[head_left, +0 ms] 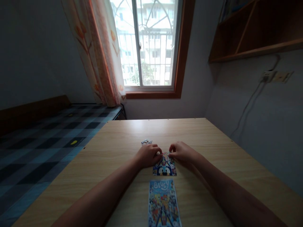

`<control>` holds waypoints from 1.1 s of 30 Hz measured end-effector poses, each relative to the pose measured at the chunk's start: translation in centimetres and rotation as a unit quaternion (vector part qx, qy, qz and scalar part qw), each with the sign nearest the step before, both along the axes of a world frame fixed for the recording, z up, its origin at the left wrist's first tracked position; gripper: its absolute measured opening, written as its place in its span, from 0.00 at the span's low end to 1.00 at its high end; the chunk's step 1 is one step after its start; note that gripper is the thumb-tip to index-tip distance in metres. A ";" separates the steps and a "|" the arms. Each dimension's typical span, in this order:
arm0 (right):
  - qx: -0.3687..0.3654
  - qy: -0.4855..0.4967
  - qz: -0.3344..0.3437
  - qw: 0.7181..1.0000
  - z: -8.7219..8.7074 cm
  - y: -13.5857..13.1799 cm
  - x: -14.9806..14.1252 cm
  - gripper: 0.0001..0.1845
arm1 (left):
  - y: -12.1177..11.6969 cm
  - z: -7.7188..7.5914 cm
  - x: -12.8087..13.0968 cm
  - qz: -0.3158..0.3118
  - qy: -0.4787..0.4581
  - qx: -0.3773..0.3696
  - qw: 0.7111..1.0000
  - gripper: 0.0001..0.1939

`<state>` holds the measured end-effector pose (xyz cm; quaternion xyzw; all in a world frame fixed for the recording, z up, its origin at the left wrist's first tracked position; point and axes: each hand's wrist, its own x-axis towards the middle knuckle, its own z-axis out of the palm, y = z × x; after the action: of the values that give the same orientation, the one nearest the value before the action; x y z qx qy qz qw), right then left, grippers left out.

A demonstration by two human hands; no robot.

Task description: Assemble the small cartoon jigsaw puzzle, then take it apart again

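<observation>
A partly assembled jigsaw puzzle (165, 170) lies flat on the table, with a blue cartoon dog's face along its near edge. My left hand (149, 155) rests over its upper left corner, thumb and fingers closed at the far edge. Opposite it, my right hand (183, 152) has thumb and forefinger pinched at the upper right edge. Any single piece between the fingertips is too small to make out. Just beyond my left hand sits a small pile of loose puzzle pieces (146, 142). Nearer to me lies a colourful picture sheet (163, 201) marked "Bluey".
The pale wooden table (113, 142) reaches toward a wall with a barred window (153, 47). A bed with a checked cover (47, 142) stands on the left, beside a patterned curtain (99, 53). On the right wall are a wooden shelf (255, 49) and a socket with a cable (268, 76).
</observation>
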<state>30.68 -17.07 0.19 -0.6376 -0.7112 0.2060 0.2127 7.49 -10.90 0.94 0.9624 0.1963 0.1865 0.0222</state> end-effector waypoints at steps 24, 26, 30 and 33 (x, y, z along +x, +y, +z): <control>0.133 0.272 0.016 0.953 -2.9 3.6 -1.7 0.16 | -2.4 -0.4 -1.1 0.121 0.025 0.003 0.992 0.07; 0.143 0.229 0.034 0.962 -2.9 4.8 -1.9 0.15 | -2.4 -0.5 -1.1 0.119 0.020 0.006 0.993 0.07; 0.100 0.186 0.053 0.976 -2.6 7.7 -2.4 0.15 | -2.7 -0.6 -1.1 0.129 0.019 0.009 0.991 0.08; 0.064 0.161 0.057 0.983 -2.6 9.5 -3.0 0.13 | -2.9 -0.5 -1.0 0.139 0.036 -0.007 0.990 0.09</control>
<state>27.69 -7.55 -2.37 -0.5397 -0.7144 0.2715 0.3531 6.44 -13.80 0.45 0.9317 0.3298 0.1521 -0.0043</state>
